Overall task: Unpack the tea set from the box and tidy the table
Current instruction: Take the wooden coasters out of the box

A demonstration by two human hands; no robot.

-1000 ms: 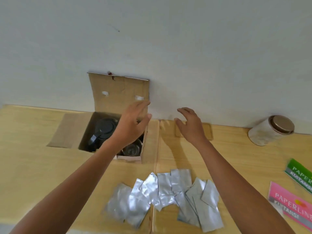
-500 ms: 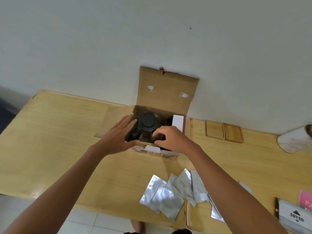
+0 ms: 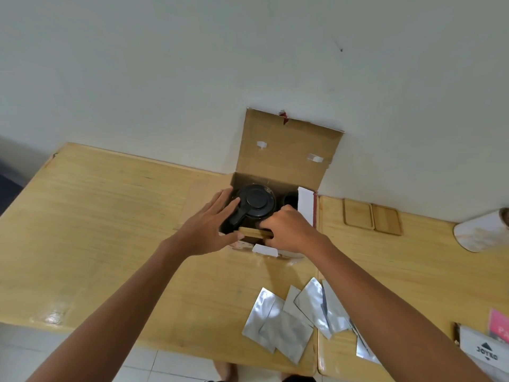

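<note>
Two pale wooden tables [image 3: 110, 230] stood pushed together against a plain white wall [image 3: 192, 64], with light floor tiles [image 3: 143, 368] showing below their near edge. An open cardboard box [image 3: 289, 153] sat at the back against the wall, its lid flap upright. Inside it lay one black teapot [image 3: 254, 205] with a round lid, and beside that one dark cup [image 3: 290, 201], only partly visible.

The left hand [image 3: 209, 230] was spread open, fingers resting along the teapot's handle side at the box's left edge. The right hand [image 3: 289, 230] was curled, its fingers pinching a thin wooden piece [image 3: 252, 232] at the box's near wall, just right of the left hand.

Beyond the right hand two wooden coasters [image 3: 371, 219] lay side by side. Farther right one white canister [image 3: 482, 232] lay tipped. Near the right forearm roughly eight silver foil sachets [image 3: 286, 323] overlapped in a loose heap.
</note>
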